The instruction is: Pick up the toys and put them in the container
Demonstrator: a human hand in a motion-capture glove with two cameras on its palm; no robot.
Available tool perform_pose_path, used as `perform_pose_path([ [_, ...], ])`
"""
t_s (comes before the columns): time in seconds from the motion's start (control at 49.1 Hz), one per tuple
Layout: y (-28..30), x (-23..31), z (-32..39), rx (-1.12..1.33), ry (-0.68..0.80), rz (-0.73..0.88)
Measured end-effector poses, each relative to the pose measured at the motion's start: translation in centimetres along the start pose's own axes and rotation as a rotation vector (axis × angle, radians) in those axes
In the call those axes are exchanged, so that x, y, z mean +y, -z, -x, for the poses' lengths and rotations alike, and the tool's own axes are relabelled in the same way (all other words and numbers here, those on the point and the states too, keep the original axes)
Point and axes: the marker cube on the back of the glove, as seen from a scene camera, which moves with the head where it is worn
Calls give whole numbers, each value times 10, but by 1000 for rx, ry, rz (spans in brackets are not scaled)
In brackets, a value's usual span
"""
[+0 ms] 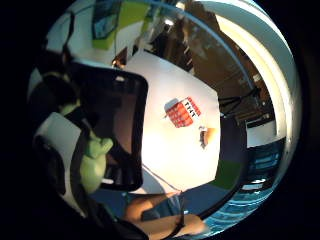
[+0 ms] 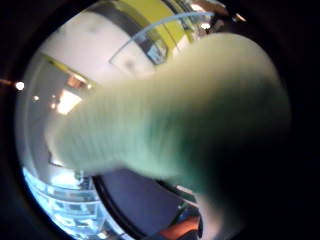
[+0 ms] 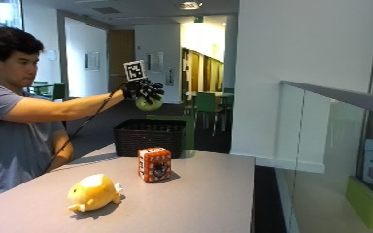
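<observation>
Above the black basket (image 3: pixel 150 138), in the outside view, I have my right hand (image 3: pixel 144 92) raised at arm's length with its fingers (image 3: pixel 155 91) curled down round a green soft toy (image 3: pixel 148 103), which bulges out under the glove. The toy hangs directly over the basket's open mouth and well clear of the rim, so I judge the coming move to be a plain drop or a lowering straight down, with no sideways reach needed. On the bench (image 3: pixel 206 194) nearer the camera a red block toy (image 3: pixel 155 164) stands upright, and a yellow plush toy (image 3: pixel 94 192) lies near the front edge; both are well apart from the hand and wait their turn.

From the little-finger side of the palm, I look straight down: the green soft toy (image 1: pixel 94 159) sits tucked against the straps at the edge, and the basket (image 1: pixel 112 127) opens right beside it, its dark inside facing the palm. Farther out on the pale bench (image 1: pixel 170 150) I see the red block toy (image 1: pixel 182 111) and the yellow plush toy (image 1: pixel 206 136).

From the thumb side, the green soft toy (image 2: pixel 190 110) fills most of the view, pressed close to the palm, and hides whatever lies below.
</observation>
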Motion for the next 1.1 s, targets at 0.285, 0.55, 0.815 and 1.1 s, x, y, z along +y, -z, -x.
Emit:
perform_pose_path([
  [0.285, 5, 1, -13, 38, -17, 6],
  [0.55, 12, 11, -20, 221, 64, -11],
  [0.815, 18, 2, -102, 237, -153, -38],
  [1.1, -34, -2, -218, 281, -249, 34],
])
